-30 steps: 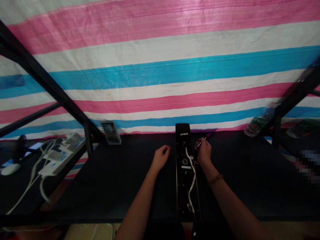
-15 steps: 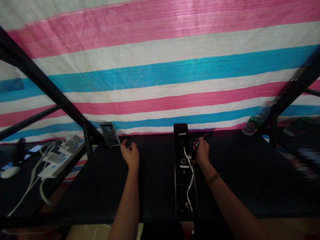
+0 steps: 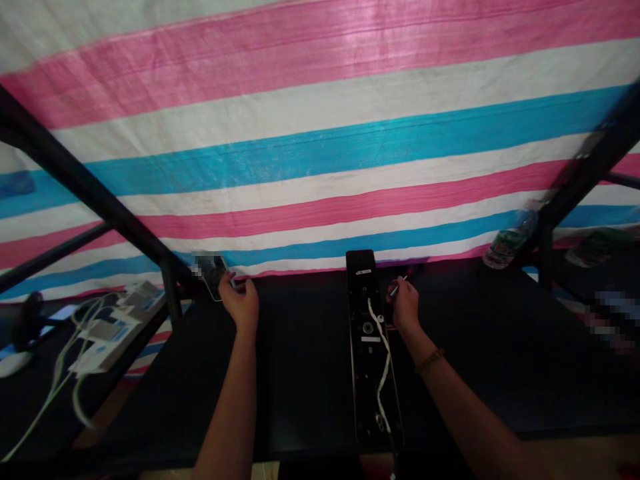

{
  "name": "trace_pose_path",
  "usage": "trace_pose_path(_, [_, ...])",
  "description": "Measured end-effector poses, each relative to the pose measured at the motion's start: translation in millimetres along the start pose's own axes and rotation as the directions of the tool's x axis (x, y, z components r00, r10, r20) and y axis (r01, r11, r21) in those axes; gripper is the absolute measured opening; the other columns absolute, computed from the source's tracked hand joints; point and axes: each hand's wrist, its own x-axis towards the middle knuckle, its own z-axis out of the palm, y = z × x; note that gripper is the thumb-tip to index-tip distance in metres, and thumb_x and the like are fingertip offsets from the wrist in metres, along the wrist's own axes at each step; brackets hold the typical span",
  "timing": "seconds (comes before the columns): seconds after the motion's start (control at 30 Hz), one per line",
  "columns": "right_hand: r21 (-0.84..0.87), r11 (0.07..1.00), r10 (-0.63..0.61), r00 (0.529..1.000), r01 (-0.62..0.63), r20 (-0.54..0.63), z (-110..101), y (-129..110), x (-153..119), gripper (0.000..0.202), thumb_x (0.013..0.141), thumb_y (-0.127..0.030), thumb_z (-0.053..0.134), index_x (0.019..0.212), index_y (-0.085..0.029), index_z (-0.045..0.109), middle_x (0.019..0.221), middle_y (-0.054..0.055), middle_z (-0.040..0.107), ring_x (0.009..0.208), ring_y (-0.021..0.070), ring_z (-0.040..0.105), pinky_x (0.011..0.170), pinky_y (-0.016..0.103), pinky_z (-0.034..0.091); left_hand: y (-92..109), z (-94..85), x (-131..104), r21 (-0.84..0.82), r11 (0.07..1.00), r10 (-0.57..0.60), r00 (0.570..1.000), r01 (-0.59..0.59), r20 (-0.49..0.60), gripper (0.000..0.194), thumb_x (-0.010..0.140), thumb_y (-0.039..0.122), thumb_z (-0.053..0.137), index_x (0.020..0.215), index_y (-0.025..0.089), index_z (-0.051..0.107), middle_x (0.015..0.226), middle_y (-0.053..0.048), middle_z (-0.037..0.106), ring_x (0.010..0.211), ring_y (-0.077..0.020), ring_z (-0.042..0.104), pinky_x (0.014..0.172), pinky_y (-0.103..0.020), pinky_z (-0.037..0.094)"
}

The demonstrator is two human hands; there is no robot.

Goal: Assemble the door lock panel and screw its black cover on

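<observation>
Now the left hand [image 3: 243,305] has moved from beside the long black panel [image 3: 367,363], at five o'clock, to a blurred device [image 3: 213,270] at eight, its half-curled grip's hold unclear, leaving only the right hand [image 3: 407,308], grip closed around a slim tool [image 3: 395,291], beside the panel.

On the table [image 3: 300,373], a black panel [image 3: 363,387] bears a white cable [image 3: 387,360]. Right of the panel, the right grip [image 3: 406,307] holds a thin tool [image 3: 398,288]; left of it, the left grip [image 3: 243,304] is at a half-blurred object [image 3: 213,275].
</observation>
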Motion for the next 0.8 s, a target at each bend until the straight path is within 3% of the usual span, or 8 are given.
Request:
trace_pose_path(0.1, [-0.008, 1.0, 0.002, 1.0, -0.002, -0.006, 0, 0, 0, 0.038, 0.081, -0.056, 0.067, 0.077, -0.019, 0.059, 0.054, -0.005, 0.057, 0.04, 0.0091, 0.047, 0.039, 0.022, 0.033, 3, 13.9, -32, -0.038, 0.999, -0.022, 0.984, 0.03, 0.179, 0.039, 0.086, 0.022, 0.057, 0.124, 0.018, 0.05, 0.125, -0.012, 0.062, 0.083, -0.0156, 0.07, 0.075, -0.031, 0.057])
trace_pose_path(0.23, [-0.021, 1.0, 0.006, 1.0, -0.006, -0.003, 0, -2, -2, 0.036, 0.081, -0.053, 0.067, 0.078, -0.018, 0.059, 0.056, -0.005, 0.058, 0.04, 0.0087, 0.048, 0.039, 0.022, 0.034, 15, 32.7, -90, -0.063, 0.995, -0.038, 0.891, 0.074, 0.453, 0.025, 0.091, 0.029, 0.052, 0.112, 0.019, 0.059, 0.101, -0.008, 0.073, 0.07, -0.0165, 0.072, 0.061, -0.029, 0.056])
trace_pose_path(0.37, [-0.023, 1.0, 0.008, 1.0, -0.008, -0.005, -1, -3, -3, 0.035, 0.081, -0.052, 0.066, 0.078, -0.018, 0.059, 0.056, -0.005, 0.057, 0.04, 0.0084, 0.048, 0.039, 0.021, 0.035, 29, 36.8, -128, -0.03, 0.999, -0.011, 0.795, 0.036, 0.607, 0.017, 0.086, 0.03, 0.062, 0.099, 0.021, 0.069, 0.091, -0.004, 0.076, 0.083, -0.0199, 0.073, 0.078, -0.033, 0.056])
trace_pose_path(0.5, [-0.021, 1.0, 0.011, 1.0, -0.011, -0.011, -1, -4, -3, 0.034, 0.082, -0.052, 0.065, 0.077, -0.018, 0.058, 0.056, -0.005, 0.057, 0.04, 0.0087, 0.048, 0.038, 0.021, 0.035, 35, 31.3, -134, 0.016, 1.0, -0.005, 0.763, -0.007, 0.647, 0.016, 0.088, 0.029, 0.059, 0.096, 0.022, 0.071, 0.092, -0.003, 0.075, 0.086, -0.0211, 0.071, 0.082, -0.035, 0.054])
trace_pose_path(0.8, [-0.02, 1.0, -0.007, 1.0, 0.007, 0.003, -2, -3, -4, 0.033, 0.082, -0.05, 0.064, 0.078, -0.018, 0.059, 0.056, -0.005, 0.057, 0.04, 0.0082, 0.048, 0.038, 0.021, 0.034, 34, 29.8, -132, 0.039, 0.997, 0.024, 0.752, -0.067, 0.659, 0.017, 0.089, 0.026, 0.055, 0.096, 0.022, 0.07, 0.094, -0.004, 0.074, 0.088, -0.0214, 0.069, 0.084, -0.036, 0.053])
